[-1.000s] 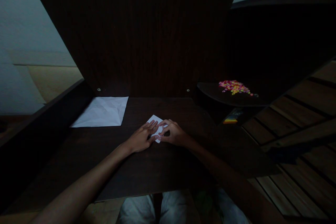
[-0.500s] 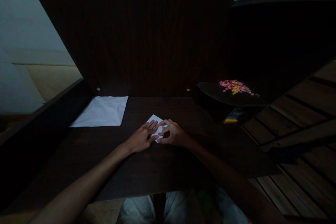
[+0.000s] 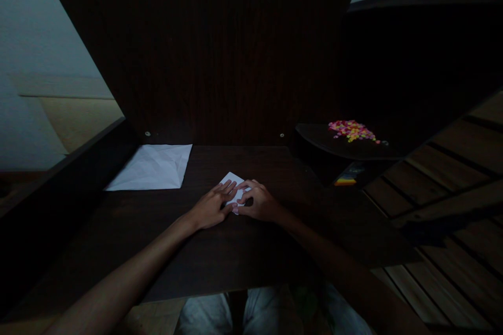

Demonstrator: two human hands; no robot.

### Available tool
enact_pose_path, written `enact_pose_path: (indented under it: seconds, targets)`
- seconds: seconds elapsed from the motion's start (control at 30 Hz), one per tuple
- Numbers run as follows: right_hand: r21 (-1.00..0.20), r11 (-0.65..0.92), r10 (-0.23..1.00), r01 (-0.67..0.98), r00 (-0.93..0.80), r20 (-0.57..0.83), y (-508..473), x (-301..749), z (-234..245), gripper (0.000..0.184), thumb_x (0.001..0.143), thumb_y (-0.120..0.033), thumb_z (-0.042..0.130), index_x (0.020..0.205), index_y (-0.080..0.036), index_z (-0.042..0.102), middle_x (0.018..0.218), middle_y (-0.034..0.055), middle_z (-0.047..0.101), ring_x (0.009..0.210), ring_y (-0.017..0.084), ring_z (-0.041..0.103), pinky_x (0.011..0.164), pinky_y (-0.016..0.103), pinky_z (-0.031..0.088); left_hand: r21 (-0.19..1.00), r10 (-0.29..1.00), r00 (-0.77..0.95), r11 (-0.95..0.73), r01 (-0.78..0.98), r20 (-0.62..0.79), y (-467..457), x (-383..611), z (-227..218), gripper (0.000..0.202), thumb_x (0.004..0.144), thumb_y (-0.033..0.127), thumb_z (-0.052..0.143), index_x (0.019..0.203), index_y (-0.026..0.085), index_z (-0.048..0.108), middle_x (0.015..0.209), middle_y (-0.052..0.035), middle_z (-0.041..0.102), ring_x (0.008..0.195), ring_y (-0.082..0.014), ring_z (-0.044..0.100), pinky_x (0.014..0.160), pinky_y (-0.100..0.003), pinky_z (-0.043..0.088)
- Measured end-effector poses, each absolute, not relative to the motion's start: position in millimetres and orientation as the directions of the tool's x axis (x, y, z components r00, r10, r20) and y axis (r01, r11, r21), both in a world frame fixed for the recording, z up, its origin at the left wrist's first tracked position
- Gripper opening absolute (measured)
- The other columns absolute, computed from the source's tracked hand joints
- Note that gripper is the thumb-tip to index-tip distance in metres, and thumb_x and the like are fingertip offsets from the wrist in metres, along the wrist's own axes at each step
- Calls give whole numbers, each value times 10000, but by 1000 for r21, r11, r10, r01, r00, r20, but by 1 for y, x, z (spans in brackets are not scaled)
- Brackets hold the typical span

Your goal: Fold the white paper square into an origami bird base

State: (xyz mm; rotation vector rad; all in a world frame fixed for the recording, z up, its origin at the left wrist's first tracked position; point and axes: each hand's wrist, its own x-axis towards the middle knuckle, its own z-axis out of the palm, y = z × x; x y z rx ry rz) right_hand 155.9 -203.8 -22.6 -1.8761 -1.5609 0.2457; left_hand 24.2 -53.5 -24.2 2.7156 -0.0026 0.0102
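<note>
A small piece of folded white paper (image 3: 230,175) lies on the dark wooden desk under both hands, one corner pointing away from me. My left hand (image 3: 212,207) rests flat across its left side, fingers stretched out and slightly spread. From the right, my right hand (image 3: 261,201) has its fingers bent over the paper, with the thumb at the near corner close to my left thumb. The fingers hide much of the paper, so its folds are hard to make out in the dim light.
A larger creased white sheet (image 3: 153,167) lies at the desk's back left. Many small colourful pieces (image 3: 351,130) are heaped on a curved shelf (image 3: 314,138) at the right, with a yellow-edged item (image 3: 346,181) beneath. A tall dark panel (image 3: 220,63) rises behind the desk.
My right thumb has shifted very slightly at the paper's near corner. Otherwise the hands and the paper stay in place.
</note>
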Motion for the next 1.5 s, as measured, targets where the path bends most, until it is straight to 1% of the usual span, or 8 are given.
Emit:
enact_pose_path:
  seconds: [0.33,0.57,0.73,0.8,0.9,1.13,1.33,1.5]
  targets:
    - [-592,-68,919,803,281,275,-204,154,-23,159,641,-307,799,682,-189,700,1070,72,614,1009,210,571,941,387,408,418,1,1000,-909,4,-8,-55,24,-20,519,928,318,424,1416,146,380,1521,-83,249,1427,-188,154,1173,-382,161]
    - [-584,-74,935,808,260,240,-202,154,-19,148,638,-304,808,676,-197,713,1076,73,615,992,215,569,908,385,428,417,-4,1000,-909,-8,10,-54,24,-21,517,927,315,430,1419,165,377,1521,-73,254,1425,-195,160,1171,-382,171]
    - [-600,-12,935,800,222,277,-205,160,-24,125,737,-317,741,694,-203,711,1103,71,616,1047,207,561,962,393,393,433,-13,1000,-902,-7,-9,-53,25,-19,531,937,355,427,1427,160,362,1519,-80,260,1423,-202,169,1172,-384,166]
    - [-596,-9,935,803,218,279,-205,162,-26,98,723,-296,754,716,-206,715,1113,72,615,1067,214,556,986,410,371,438,-13,1000,-899,-3,-20,-52,25,-18,536,939,371,422,1428,159,360,1520,-81,253,1425,-202,159,1172,-390,162]
    - [-590,-23,940,807,219,263,-205,163,-27,133,672,-288,794,748,-208,720,1133,75,608,1069,223,556,983,414,373,444,-28,999,-896,-10,-34,-52,23,-16,560,924,406,448,1427,176,363,1525,-77,237,1426,-210,152,1171,-403,158]
    - [-596,-15,937,803,219,271,-205,161,-27,151,692,-316,782,745,-190,718,1126,87,608,1068,223,559,976,403,376,437,-29,1000,-899,-29,7,-52,22,-20,618,907,430,473,1449,176,317,1528,-77,227,1428,-214,152,1173,-399,161]
    - [-595,-15,951,804,196,241,-208,165,-26,103,705,-232,761,796,-203,724,1149,70,594,1096,222,537,970,404,379,435,-51,999,-899,-52,14,-50,21,-22,621,896,469,483,1433,185,353,1528,-73,234,1428,-226,151,1174,-402,151]
    - [-594,-22,953,804,196,229,-208,165,-24,88,719,-225,743,801,-200,721,1160,73,586,1095,216,530,977,401,370,407,-51,998,-911,-59,31,-52,21,-22,645,895,465,484,1447,175,320,1523,-85,243,1425,-216,172,1171,-390,160]
